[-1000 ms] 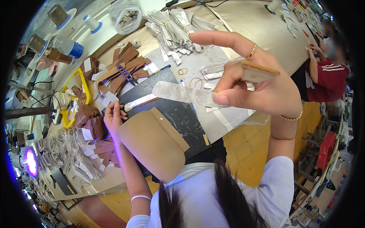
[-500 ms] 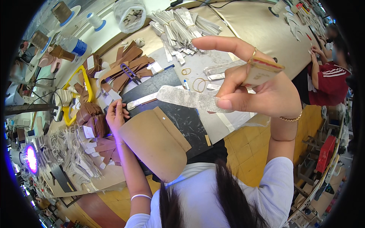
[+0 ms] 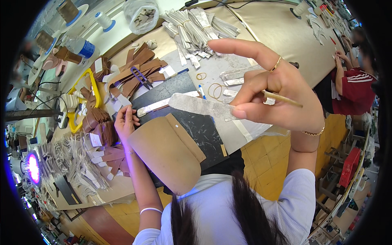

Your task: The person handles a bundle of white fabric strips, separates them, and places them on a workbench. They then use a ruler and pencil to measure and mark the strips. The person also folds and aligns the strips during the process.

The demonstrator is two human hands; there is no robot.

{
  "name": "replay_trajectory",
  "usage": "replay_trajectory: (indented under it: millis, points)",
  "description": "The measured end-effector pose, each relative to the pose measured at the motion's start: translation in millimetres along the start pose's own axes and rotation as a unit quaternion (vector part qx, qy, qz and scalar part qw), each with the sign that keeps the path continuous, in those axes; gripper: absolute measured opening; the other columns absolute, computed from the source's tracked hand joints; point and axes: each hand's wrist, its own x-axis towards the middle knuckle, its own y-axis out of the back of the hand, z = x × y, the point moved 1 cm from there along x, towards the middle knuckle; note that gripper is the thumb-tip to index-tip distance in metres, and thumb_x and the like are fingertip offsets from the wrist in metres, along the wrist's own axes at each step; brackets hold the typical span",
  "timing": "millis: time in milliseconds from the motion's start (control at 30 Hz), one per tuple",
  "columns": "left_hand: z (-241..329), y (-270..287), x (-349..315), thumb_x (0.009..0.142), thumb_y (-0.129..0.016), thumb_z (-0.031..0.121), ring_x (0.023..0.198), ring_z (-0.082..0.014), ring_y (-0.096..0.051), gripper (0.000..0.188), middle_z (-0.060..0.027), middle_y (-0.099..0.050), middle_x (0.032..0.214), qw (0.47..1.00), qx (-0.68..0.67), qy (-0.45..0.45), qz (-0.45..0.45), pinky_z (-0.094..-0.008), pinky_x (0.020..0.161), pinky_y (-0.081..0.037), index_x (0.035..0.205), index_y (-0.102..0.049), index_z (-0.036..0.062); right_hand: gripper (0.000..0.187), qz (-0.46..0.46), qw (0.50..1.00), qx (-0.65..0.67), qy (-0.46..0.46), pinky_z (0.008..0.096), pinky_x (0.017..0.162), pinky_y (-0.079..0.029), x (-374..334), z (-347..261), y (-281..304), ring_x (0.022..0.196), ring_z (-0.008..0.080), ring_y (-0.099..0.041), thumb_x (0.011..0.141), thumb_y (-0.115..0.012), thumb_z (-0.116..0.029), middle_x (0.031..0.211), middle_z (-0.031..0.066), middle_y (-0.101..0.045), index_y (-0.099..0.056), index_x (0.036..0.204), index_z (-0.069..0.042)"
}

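Works over a pale table (image 3: 273,24) that runs well beyond the grip of the right hand (image 3: 296,81). Has, below and left of that grip, a dark board (image 3: 202,132), partly hidden by a curved tan panel (image 3: 167,153). Takes in, beyond the grip, bundled pale strips (image 3: 196,32); farther left of it, brown strips (image 3: 134,67) with purple snips (image 3: 140,76) among them.

Keeps the left hand (image 3: 126,121) well left of the right grip, fingertips by the far-left end of a loose strip (image 3: 157,107) on the board; cannot tell whether pressing, holding or only resting there.

Pinches a raised strip (image 3: 196,105) between right thumb and a bent finger, with another finger stretched out clear of it. Holds that strip out to the left of the pinch, above the board, barely shifted since half a second ago.

Has changed most at a small tan piece (image 3: 282,99), tucked into the hand right of the pinch: turned from flat face to thin edge. Suggests a slight roll of the hand rather than a fresh grip; seems to leave the raised strip steady, not laid down. Leaves rubber bands (image 3: 221,91), just beyond the pinch, untouched
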Motion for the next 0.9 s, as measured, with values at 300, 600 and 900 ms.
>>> replay_trajectory:
  millis: [300,600,900]
  points:
    - [-1,0,1,0.101,-0.062,0.018,0.062,-0.0043,-0.055,0.022,-0.0049,-0.068,0.088,1.0,-0.001,-0.006,-0.002,-0.0188,0.053,-0.045,0.111,-0.067,-0.001,0.008,-0.009,0.996,-0.045,0.072,0.0215,0.06,-0.044,0,4,2,0.059,0.0046,-0.056,0.071,-0.075,-0.004,0.142,0.024,-0.055,-0.074,0.071,0.004]
    - [2,-1,-1,0.101,-0.062,0.019,0.061,-0.0041,-0.055,0.022,-0.0048,-0.068,0.088,1.0,0.006,0.001,0.004,-0.0188,0.053,-0.045,0.11,-0.067,-0.0011,0.011,0.011,0.996,0.073,-0.047,0.0215,0.061,-0.044,1,-6,-4,0.061,0.0049,-0.059,0.073,-0.077,-0.007,0.137,0.0247,-0.057,-0.073,0.074,0.004]
    - [-1,1,0,0.101,-0.063,0.019,0.061,-0.0041,-0.055,0.023,-0.0056,-0.068,0.089,1.0,0.0,-0.002,0.004,-0.019,0.052,-0.045,0.11,-0.067,-0.0013,0.082,0.015,0.971,0.191,-0.142,0.0165,0.057,-0.039,1,-10,-8,0.059,0.0021,-0.055,0.076,-0.077,-0.004,0.062,-0.0012,-0.065,-0.036,0.144,0.017]
